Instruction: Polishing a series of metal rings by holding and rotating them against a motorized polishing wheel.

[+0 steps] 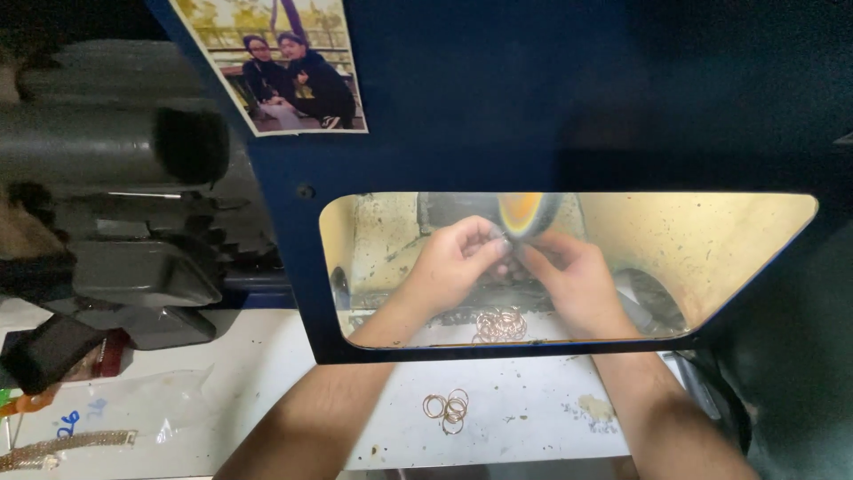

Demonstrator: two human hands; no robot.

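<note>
Behind a clear, rounded window (pixel 711 240) in a dark blue guard (pixel 498 107), both hands meet at a spinning, blurred wheel (pixel 524 213) with an orange-yellow face. The left hand (pixel 453 262) and right hand (pixel 573 276) pinch together on something small, probably a ring, too hidden to tell. Just below the grip lies a pile of thin coppery rings (pixel 499 324); nearer the person, more loose rings (pixel 447 409) rest on the scuffed white bench (pixel 533 418).
</note>
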